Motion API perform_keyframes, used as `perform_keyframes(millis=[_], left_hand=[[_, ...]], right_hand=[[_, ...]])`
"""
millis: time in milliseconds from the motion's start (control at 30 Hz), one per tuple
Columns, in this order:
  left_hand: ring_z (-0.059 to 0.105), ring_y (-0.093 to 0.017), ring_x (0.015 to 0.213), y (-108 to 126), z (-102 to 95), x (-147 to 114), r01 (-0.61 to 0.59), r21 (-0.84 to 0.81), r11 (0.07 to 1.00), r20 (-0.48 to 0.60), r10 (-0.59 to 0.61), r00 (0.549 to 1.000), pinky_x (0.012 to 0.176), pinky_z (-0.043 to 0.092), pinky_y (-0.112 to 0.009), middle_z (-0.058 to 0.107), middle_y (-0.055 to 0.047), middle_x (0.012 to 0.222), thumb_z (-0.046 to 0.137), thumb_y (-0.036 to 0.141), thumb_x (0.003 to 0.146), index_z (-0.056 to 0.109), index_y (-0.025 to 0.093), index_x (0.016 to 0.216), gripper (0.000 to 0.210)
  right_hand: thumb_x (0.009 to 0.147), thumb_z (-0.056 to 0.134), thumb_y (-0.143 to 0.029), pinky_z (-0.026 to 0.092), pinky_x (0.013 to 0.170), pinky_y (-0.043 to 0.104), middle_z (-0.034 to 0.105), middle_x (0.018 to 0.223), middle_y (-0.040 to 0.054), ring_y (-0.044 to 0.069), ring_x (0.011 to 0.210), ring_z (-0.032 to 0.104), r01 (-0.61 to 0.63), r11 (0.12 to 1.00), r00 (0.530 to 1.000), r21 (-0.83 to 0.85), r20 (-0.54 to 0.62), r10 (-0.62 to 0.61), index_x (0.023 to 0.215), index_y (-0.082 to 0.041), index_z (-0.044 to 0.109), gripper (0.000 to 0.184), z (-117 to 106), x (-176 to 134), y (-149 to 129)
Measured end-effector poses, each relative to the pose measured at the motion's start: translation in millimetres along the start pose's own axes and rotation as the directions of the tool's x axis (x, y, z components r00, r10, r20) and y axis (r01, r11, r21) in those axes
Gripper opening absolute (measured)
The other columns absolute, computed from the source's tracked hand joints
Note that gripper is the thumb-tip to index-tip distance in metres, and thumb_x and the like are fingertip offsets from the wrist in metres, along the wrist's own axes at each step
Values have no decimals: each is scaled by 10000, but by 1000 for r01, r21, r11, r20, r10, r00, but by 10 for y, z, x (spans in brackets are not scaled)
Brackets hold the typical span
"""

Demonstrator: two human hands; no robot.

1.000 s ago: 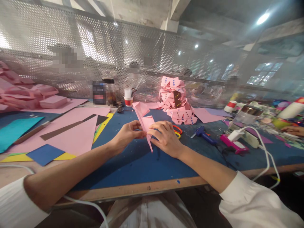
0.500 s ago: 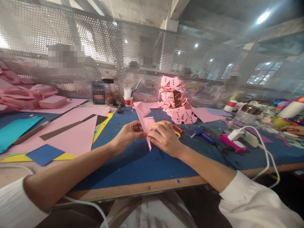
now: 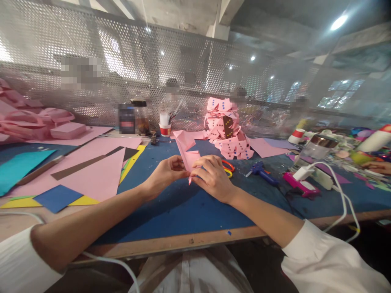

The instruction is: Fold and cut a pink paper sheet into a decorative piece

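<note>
A folded strip of pink paper [image 3: 187, 151] is held above the blue table mat [image 3: 171, 215], its creased flaps pointing up and away from me. My left hand [image 3: 165, 175] pinches its lower left edge between thumb and fingers. On the other side, my right hand [image 3: 212, 177] is closed on the lower part of the strip, its fingers bent over and hiding some of it. A small pink tip pokes out below the fingertips. Orange and yellow scissor handles [image 3: 228, 167] show just behind my right hand.
Behind my hands stands a pile of pink folded pieces with dots [image 3: 224, 128]. A blue glue gun [image 3: 261, 173], a pink power strip [image 3: 301, 185] and a lidded jar [image 3: 316, 150] are on the right. Pink sheets [image 3: 97, 175] lie left; a co-worker's hand [image 3: 377, 167] is far right.
The lower end of the pink strip, which hung down longer below my fingers, now shows only as a short tip. Its upper part has shifted slightly right. Both hands stay nearly in place.
</note>
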State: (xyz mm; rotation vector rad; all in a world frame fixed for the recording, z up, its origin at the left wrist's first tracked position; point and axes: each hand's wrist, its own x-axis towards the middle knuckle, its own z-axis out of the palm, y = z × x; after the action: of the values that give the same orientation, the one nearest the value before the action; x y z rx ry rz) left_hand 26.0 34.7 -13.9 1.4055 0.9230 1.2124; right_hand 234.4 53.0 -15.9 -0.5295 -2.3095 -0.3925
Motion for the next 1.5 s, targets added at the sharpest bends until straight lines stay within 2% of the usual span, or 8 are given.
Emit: perform_keyframes(millis=[500, 700, 867, 1033, 1133, 1267, 1367, 1500], left_hand=[[675, -189, 932, 97, 77, -59, 5, 7, 1000, 74, -6, 997, 882, 506, -320, 728, -33, 981, 858, 272, 690, 647, 160, 1020, 408], [670, -180, 843, 48, 57, -33, 54, 21, 998, -7, -54, 999, 827, 517, -318, 730, -34, 894, 868, 365, 697, 683, 142, 937, 376], [673, -167, 800, 14, -5, 1, 62, -20, 998, -53, -63, 997, 816, 529, -323, 736, -43, 894, 847, 429, 720, 700, 141, 945, 394], [687, -179, 802, 32, -30, 0, 82, -43, 996, -78, -85, 993, 824, 540, -339, 753, -70, 896, 852, 426, 719, 718, 134, 935, 387], [689, -179, 821, 33, -37, -1, 76, -53, 996, -87, -80, 993, 841, 536, -332, 758, -69, 893, 860, 406, 713, 727, 138, 919, 363], [675, -165, 817, 14, -49, 4, 59, -56, 997, -97, -64, 993, 828, 526, -311, 753, -58, 899, 867, 382, 709, 736, 147, 923, 345], [657, -151, 783, 3, -49, 2, 58, -58, 997, -96, -63, 993, 792, 518, -294, 741, -45, 871, 873, 370, 701, 741, 148, 902, 328], [647, -147, 763, 6, -32, -3, 62, -57, 996, -90, -67, 994, 775, 510, -287, 734, -39, 839, 878, 359, 694, 746, 146, 865, 303]], right_hand=[[977, 622, -268, 329, 1069, 425, 700, 1142, 44, 234, 1174, 506, -73, 997, 997, -39, -14, 73, 930, -209, 690, 101, 18, 5, 21], [992, 598, -323, 321, 1103, 432, 691, 1201, 51, 244, 1219, 499, -36, 996, 999, -80, -35, 33, 935, -212, 689, 155, 12, 14, -14], [986, 599, -357, 343, 1103, 438, 655, 1223, 82, 255, 1248, 499, -170, 985, 982, -22, -88, 168, 1082, -225, 642, 168, -35, 23, -39], [994, 556, -378, 440, 991, 422, 636, 1115, 103, 245, 1096, 576, -346, 921, 916, 177, -146, 373, 1071, -206, 571, 189, 19, 9, 10], [942, 626, -455, 490, 911, 379, 649, 1032, 83, 223, 984, 622, -451, 813, 860, 369, -63, 506, 1047, -203, 560, 281, 82, 1, 22], [902, 663, -504, 506, 810, 320, 706, 914, 43, 190, 861, 656, -574, 630, 801, 523, 197, 566, 974, -193, 634, 320, 122, 14, -2], [915, 641, -502, 499, 781, 306, 743, 898, 46, 193, 849, 677, -594, 568, 795, 569, 310, 521, 920, -170, 701, 337, 128, 30, -11], [906, 656, -477, 497, 750, 288, 770, 896, 50, 204, 844, 696, -592, 527, 794, 610, 332, 509, 938, -149, 745, 341, 141, 35, -1]])
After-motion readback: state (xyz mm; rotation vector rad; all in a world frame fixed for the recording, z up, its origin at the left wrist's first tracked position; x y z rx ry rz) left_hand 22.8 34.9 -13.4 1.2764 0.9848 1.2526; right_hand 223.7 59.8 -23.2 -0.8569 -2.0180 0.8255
